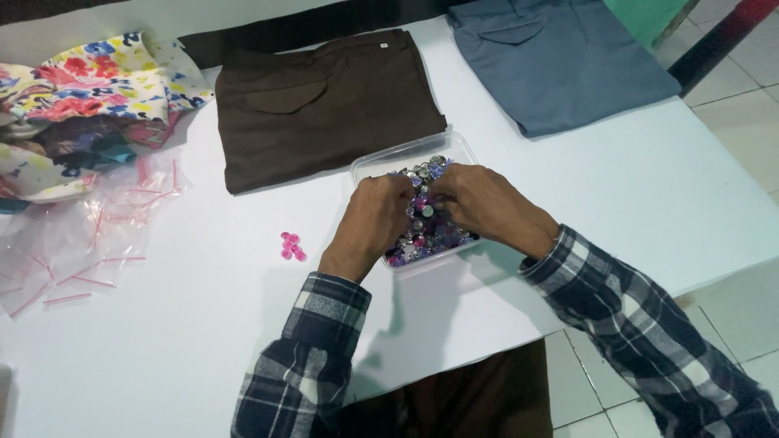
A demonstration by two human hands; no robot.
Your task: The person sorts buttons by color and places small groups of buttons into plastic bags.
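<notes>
Table [162,341], white, filled most of the view. Brown trousers [324,105] lay folded at its far middle, and blue trousers [560,61] lay folded to the right of them, near the far corner. Floral cloth [89,89] was heaped at the far left, with clear bags [81,235] with red strips spread just in front of it. A clear tub [414,158] of silver, purple and pink buttons [426,231] stood just before the brown trousers, touching their near edge. Both hands were down in the tub: the left hand [373,215] was curled, knuckles up, and the right hand [479,199] bent over the buttons, the fingertips of the two meeting; whether either pinched a button I could not tell. Pink buttons [292,246] lay in a small cluster on the table, left of the left hand.
</notes>
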